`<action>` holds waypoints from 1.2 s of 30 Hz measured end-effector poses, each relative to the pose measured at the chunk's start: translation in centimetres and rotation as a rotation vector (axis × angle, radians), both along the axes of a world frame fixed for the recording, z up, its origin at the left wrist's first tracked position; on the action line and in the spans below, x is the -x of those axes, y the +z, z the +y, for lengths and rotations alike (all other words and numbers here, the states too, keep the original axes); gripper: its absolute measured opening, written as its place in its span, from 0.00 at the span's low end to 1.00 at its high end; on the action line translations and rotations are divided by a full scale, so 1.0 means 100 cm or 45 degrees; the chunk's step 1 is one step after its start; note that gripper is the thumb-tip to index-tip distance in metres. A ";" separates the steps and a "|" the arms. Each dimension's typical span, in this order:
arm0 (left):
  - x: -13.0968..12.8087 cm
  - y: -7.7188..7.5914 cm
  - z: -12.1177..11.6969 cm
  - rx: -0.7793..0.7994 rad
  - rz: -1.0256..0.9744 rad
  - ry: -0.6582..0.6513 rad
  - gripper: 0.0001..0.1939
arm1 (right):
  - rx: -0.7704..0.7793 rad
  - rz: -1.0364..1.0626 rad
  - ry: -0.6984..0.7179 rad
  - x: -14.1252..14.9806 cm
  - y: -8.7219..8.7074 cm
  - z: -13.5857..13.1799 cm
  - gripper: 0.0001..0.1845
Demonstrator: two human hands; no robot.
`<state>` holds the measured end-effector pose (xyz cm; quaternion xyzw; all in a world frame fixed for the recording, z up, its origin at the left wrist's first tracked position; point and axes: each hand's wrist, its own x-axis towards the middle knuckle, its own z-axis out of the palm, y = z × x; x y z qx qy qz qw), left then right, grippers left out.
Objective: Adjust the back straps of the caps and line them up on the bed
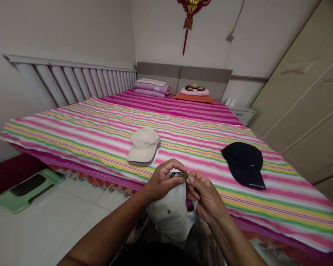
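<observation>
Close to my body, both hands hold a pale, whitish cap (170, 212) at its back strap. My left hand (166, 179) is closed, with thumb and fingers pinching the strap beside a brass-coloured metal buckle (184, 175). From the other side, my right hand (207, 195) pinches the strap end right by the buckle. Part of the strap is hidden behind my fingers. On the bed ahead lies a beige cap (144, 144), its brim towards me. A dark navy cap (245, 162) rests on the bed to the right.
A striped sheet (80, 125) covers the bed. Folded purple bedding (152, 88) and a pink-and-orange stack (194, 94) sit by the headboard (166, 70). A green stool (30, 190) stands on the tiled floor at left. A wardrobe (302, 85) is at right.
</observation>
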<state>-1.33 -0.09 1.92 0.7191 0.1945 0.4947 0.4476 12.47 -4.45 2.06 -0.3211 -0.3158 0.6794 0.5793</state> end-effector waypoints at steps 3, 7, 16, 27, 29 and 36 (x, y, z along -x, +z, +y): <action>0.000 0.002 0.001 -0.010 0.021 0.012 0.09 | -0.001 -0.018 0.015 -0.001 0.001 0.001 0.11; 0.001 0.002 0.000 -0.015 0.055 0.037 0.09 | -0.024 -0.075 -0.062 0.001 0.001 0.002 0.12; 0.000 -0.010 0.001 0.304 -0.147 -0.006 0.11 | -0.048 -0.190 0.032 -0.001 0.004 0.000 0.10; -0.002 -0.010 0.001 0.371 -0.120 -0.119 0.11 | -0.070 -0.305 0.041 -0.005 -0.002 0.001 0.12; -0.001 -0.010 0.002 0.357 -0.147 -0.103 0.12 | -0.132 -0.413 0.021 -0.008 -0.001 0.002 0.12; -0.004 -0.014 0.002 0.396 -0.126 -0.110 0.14 | -0.123 -0.483 -0.013 -0.010 -0.006 0.003 0.11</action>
